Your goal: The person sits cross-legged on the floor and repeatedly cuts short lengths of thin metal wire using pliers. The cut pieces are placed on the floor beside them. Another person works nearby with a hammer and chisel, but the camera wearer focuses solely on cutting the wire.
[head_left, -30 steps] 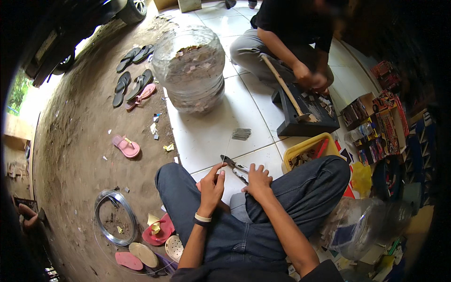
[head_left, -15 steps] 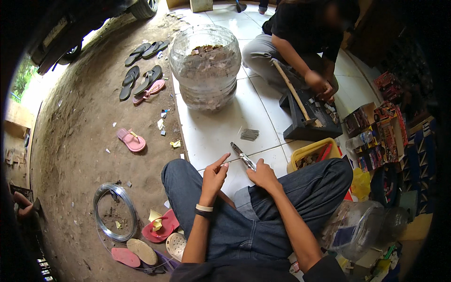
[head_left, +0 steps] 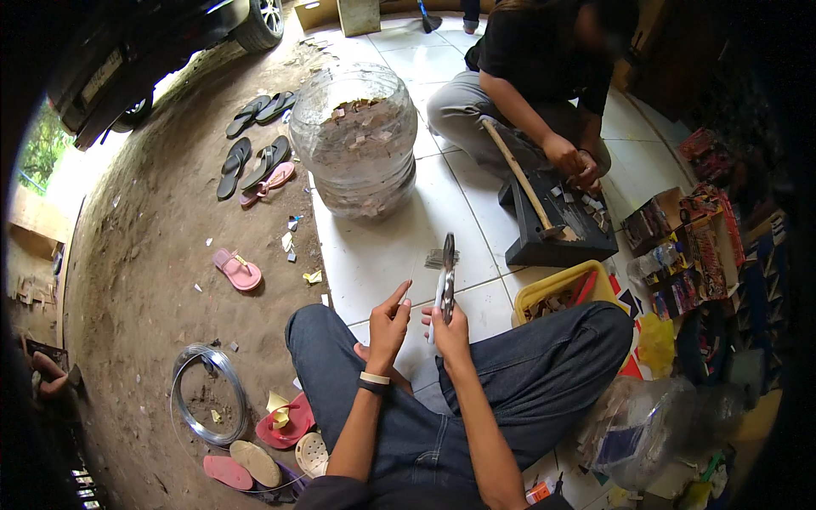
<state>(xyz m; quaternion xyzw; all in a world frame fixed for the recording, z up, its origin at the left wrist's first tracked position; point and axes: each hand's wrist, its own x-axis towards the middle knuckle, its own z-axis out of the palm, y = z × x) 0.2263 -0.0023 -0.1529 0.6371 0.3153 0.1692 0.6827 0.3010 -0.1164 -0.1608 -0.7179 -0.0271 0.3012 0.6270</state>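
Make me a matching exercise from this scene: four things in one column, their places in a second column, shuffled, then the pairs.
Things:
1. pliers
2. big clear jar
3. wire coil
4. yellow tray

Places:
A. on the dirt, at the person's left
B. in the right hand
C. on the tiles, beside the right knee
D. on the tiles, far ahead

Pairs: 1-B, 2-D, 3-A, 4-C
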